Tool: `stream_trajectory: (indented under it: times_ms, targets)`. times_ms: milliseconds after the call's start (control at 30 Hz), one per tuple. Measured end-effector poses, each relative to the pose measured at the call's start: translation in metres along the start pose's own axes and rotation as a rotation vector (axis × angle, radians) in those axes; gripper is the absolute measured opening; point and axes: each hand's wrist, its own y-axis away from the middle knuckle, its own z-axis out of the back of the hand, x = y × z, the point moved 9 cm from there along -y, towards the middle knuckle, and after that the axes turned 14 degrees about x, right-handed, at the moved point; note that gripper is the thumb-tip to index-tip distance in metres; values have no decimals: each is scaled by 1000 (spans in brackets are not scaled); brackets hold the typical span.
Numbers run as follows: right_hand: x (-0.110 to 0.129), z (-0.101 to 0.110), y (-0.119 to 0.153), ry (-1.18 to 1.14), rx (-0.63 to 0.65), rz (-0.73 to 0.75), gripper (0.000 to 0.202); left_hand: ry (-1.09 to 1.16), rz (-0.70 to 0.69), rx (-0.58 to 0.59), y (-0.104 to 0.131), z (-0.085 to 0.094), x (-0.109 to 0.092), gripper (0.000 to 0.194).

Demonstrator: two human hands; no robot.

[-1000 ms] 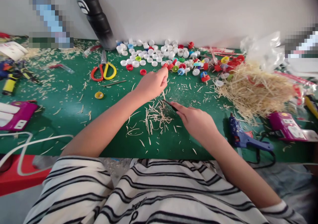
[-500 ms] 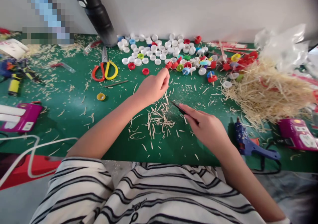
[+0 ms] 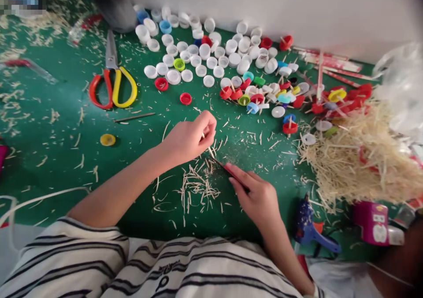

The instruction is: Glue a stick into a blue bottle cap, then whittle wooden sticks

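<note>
Over the green bench (image 3: 132, 132), the left hand (image 3: 191, 137) and right hand (image 3: 257, 196) grasp: the right a slim dark knife (image 3: 220, 164), the left a pale stick (image 3: 210, 151) by the knife's tip. Shallow strokes, angled off the left hand, should serve best.

The left hand (image 3: 191, 138) seemingly hides part of the stick (image 3: 210, 151); bottle (image 3: 114, 5) cropped above.

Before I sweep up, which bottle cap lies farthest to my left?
The yellow cap, lying apart on the near side of the scissors. The other caps all sit farther right, most in a large cluster.
</note>
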Motion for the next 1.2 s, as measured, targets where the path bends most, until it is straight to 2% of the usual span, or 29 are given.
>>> stream_trajectory:
  times_ms: [100, 267, 400, 500, 633, 733, 867, 933, 1000, 1100, 1200]
  targets:
    - [1, -1, 2, 10, -37, 14, 36, 19, -51, 15, -2, -1, -4, 23]
    - [-3, -3, 5, -52, -46, 38, 34, -69, -226, -102, 2, 3, -28, 26]
    - [-5, 1, 6, -57, -66, 8, 36, -138, -170, -72, 3, -7, -36, 44]
    - [-5, -3, 5, -64, -16, -7, 37, -151, -213, -56, 5, -14, -45, 50]
    - [0, -2, 11, -10, -53, -1, 39, -178, -180, 53, 5, -18, -54, 31]
    - [6, -4, 14, 78, -63, 7, 45, -154, -102, 150, 9, -13, -60, 15]
    - [16, -4, 17, 164, -32, 38, 52, -88, -65, 118, 17, 7, -69, 5]
    - [20, 0, 20, 212, -25, 38, 52, -58, -46, 59, 18, 15, -69, 14]
    - [23, 5, 23, 252, -33, 19, 50, -13, -22, 34, 17, 17, -66, 27]
    - [24, 13, 28, 276, -42, -25, 47, 123, -5, 60, 10, 6, -59, 41]
    - [24, 16, 29, 310, -23, -43, 46, 277, -45, 54, 0, -6, -54, 48]
